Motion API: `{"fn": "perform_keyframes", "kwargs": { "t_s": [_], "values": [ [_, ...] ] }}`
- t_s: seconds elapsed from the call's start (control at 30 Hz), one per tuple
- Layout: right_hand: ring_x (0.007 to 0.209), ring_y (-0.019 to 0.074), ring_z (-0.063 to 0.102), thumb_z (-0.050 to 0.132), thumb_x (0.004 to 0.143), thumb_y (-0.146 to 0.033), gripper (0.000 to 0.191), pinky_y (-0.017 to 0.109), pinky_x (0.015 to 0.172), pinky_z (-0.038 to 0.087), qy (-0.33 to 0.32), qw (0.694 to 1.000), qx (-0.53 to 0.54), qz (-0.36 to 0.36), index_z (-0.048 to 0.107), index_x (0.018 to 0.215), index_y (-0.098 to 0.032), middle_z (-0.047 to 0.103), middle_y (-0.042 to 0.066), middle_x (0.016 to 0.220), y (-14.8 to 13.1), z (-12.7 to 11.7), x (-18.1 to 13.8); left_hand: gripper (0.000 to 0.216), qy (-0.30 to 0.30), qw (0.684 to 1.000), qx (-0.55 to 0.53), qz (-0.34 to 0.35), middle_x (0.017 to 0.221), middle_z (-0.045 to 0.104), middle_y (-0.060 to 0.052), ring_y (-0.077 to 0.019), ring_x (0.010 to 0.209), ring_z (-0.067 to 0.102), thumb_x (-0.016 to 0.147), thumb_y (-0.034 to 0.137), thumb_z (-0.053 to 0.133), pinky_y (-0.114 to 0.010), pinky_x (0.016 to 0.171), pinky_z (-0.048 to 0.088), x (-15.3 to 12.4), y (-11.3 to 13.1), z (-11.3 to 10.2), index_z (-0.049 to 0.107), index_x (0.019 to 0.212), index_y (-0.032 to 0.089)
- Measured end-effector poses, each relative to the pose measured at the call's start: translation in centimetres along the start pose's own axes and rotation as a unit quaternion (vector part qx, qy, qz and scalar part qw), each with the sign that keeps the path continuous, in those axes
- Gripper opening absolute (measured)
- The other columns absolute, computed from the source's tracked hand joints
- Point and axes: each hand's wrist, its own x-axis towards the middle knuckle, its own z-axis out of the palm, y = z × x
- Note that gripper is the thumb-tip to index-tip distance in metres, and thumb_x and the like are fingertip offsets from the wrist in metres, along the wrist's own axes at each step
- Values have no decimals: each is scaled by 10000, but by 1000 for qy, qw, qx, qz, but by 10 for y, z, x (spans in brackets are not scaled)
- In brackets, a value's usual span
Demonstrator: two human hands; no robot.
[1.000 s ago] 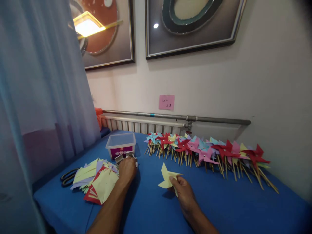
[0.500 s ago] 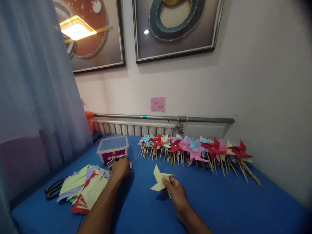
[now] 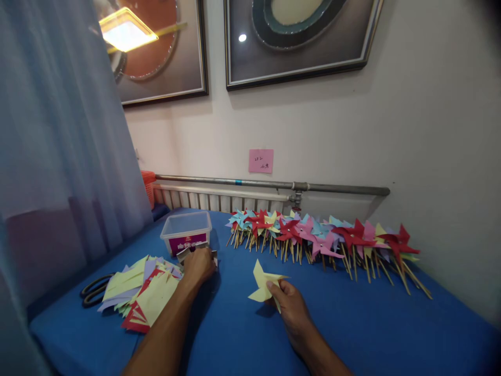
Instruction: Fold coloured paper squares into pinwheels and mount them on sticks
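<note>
My right hand [image 3: 290, 309] pinches a folded yellow paper pinwheel head [image 3: 261, 284] just above the blue table [image 3: 352, 324]. My left hand [image 3: 199, 265] reaches forward, its fingers down on small silvery bits [image 3: 183, 254] lying in front of a clear plastic box [image 3: 186, 230] with a purple label. Whether the fingers grip one of those bits is hidden. A loose heap of cut paper squares [image 3: 141, 290], yellow, lilac and red, lies left of my left forearm.
A long row of finished paper pinwheels on wooden sticks [image 3: 324, 237] lies along the wall. Black scissors [image 3: 92, 291] rest at the table's left edge by a sheer curtain [image 3: 58, 136]. A radiator and pipe [image 3: 274, 185] run behind the table.
The view has shifted slightly. Both hands stay where they were, the left at the silvery bits, the right holding the yellow pinwheel head.
</note>
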Motion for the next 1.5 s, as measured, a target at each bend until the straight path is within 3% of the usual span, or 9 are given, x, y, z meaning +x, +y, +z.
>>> {"fn": "perform_keyframes", "kwargs": {
  "t_s": [0.13,0.3,0.4,0.6,0.87,1.2,1.5],
  "values": [
    [604,189,633,854,616,-625,468,283,582,483,22,1000,9,-3,726,716,-186,703,18,621,-1,0,-1,291,30,999,-18,27,1073,788,-178,-323,1028,740,902,260,528,-359,821,518,-9,13,-3,776,1026,173],
    [597,181,632,869,598,-581,440,279,572,499,70,997,34,-15,751,748,-185,713,11,637,-6,-7,3,288,-38,987,-13,156,1052,792,-169,-313,1020,736,882,285,551,-355,823,511,-26,44,15,789,1001,174],
    [624,192,660,876,588,-551,437,287,594,531,86,995,45,-13,776,790,-177,740,19,678,-10,-10,4,316,-64,979,9,196,1094,786,-179,-310,1037,734,910,298,522,-365,853,514,-33,54,22,790,1016,168],
    [650,196,680,880,605,-502,399,288,622,543,82,995,47,-9,782,821,-181,762,21,723,-12,-11,2,264,-91,968,-11,232,1082,796,-114,-278,1051,729,854,219,575,-331,837,502,-27,43,16,783,1017,212],
    [620,185,647,854,609,-541,407,281,597,511,82,996,35,-16,746,767,-182,740,18,686,-10,-11,3,269,-74,955,-36,285,1111,783,-82,-255,1072,709,860,176,570,-320,892,490,-24,39,18,783,1016,228],
    [646,204,673,841,637,-537,390,300,617,539,76,997,27,-17,767,795,-188,753,27,709,-14,-10,0,275,-83,956,0,282,1139,754,-125,-270,1071,704,930,211,525,-340,910,505,-30,48,19,779,1033,214],
    [651,199,669,841,636,-552,405,294,623,530,75,997,16,-19,748,778,-184,748,23,713,-10,-12,2,301,-93,954,-33,282,1163,759,-120,-265,1088,697,943,208,485,-341,917,500,-25,42,21,767,1048,197]
  ]
}}
